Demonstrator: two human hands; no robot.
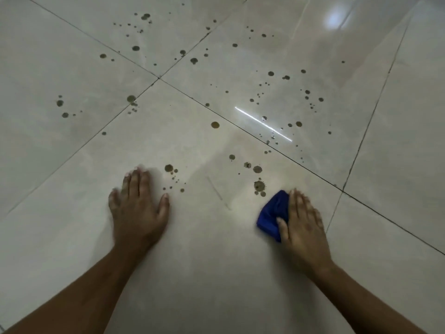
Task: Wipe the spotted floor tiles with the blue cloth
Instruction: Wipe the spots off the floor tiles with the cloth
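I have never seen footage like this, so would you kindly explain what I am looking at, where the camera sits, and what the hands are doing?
There is no machine here: a person wears one camera on the head, looking down at their own two bare hands. The surface is a glossy tiled floor scattered with dark spots, most of them further ahead. The left hand lies flat on the tile, fingers spread, holding nothing. The right hand presses on a crumpled blue cloth, which sits just below the nearest spots. The bright streaks are reflected light.

You look down at glossy pale floor [72, 56], thin dark grout lines [265, 143] crossing, bright lamp reflection [337, 19] top right.
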